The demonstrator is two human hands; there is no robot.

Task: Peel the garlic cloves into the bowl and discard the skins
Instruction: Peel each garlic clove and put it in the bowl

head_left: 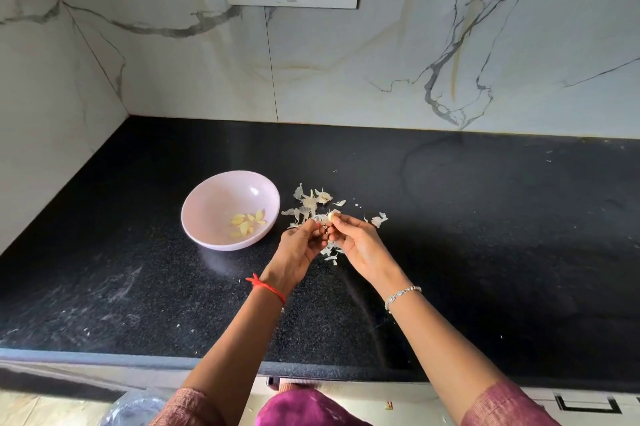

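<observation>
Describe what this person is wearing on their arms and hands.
The left hand and right hand are ungloved. A knotted red thread circles the left wrist; a silver chain bracelet circles the right. Pinkish woven sleeves end near the elbows.

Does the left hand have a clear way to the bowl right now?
Likely yes. The bowl sits just left of the left hand, only loose skins between them. That hand is busy at the clove the right hand holds.
</observation>
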